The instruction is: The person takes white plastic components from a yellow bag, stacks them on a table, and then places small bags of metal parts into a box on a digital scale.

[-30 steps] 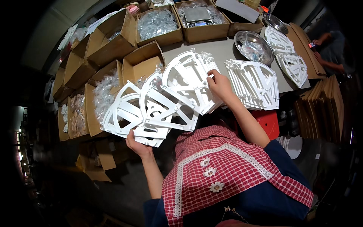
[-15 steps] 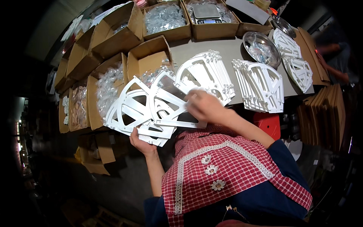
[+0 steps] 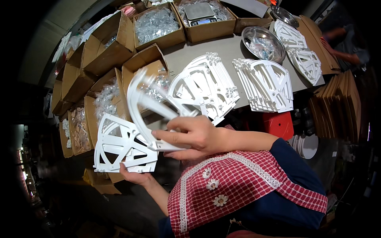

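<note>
My left hand [image 3: 137,174], low on the left, grips a few stacked white fan-shaped plastic frames [image 3: 104,152] by their lower edge, the thumb on top. Between the fingers and thumb of my right hand [image 3: 190,137] is a single white fan-shaped frame, blurred by motion and pinched along its straight edge. That frame overlaps the right side of the left hand's stack; whether they touch I cannot tell. Just beyond my right hand, a row of similar frames [image 3: 214,85] leans together on the grey table [image 3: 176,59].
Another row of white frames [image 3: 266,85] stands to the right, before a metal bowl [image 3: 245,37] of small bagged parts. Cardboard boxes [image 3: 95,63] of bagged parts line the left and back. A scale [image 3: 198,12] sits on one box. A co-worker's arm [image 3: 342,55] shows far right.
My right hand has moved left and nearer, and one frame is now in its grip. My left hand has shifted left and lower with its stack. The whole view has tilted slightly.
</note>
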Demonstrator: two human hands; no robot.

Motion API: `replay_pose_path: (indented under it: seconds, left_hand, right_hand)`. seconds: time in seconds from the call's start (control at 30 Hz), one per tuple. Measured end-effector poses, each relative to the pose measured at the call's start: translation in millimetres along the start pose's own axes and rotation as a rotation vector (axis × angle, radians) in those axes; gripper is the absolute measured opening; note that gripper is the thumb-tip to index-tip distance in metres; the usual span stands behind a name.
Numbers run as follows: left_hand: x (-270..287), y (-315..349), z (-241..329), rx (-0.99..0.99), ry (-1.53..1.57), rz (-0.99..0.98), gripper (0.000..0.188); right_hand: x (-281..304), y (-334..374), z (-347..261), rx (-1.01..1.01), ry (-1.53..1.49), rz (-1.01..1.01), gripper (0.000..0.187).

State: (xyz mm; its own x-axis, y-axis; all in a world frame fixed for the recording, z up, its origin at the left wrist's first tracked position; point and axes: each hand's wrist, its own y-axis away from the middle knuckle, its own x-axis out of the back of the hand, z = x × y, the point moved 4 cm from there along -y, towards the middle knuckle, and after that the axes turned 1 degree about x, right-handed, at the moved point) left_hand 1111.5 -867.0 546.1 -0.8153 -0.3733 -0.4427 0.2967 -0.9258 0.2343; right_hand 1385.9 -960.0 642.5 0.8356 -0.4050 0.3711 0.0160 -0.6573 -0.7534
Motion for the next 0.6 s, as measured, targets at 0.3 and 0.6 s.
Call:
replay_pose_path:
  seconds: [0.3, 0.6]
  left_hand:
    - [6, 2, -3, -0.028, -0.020, 0.009, 0.041]
    - [-15, 4, -6, 0.012, -0.037, -0.046, 0.044]
  right_hand:
    - [0, 16, 66, -0.313, 0.478, -0.050, 0.044]
    - [-22, 39, 107, -0.541, 0.581, -0.121, 0.048]
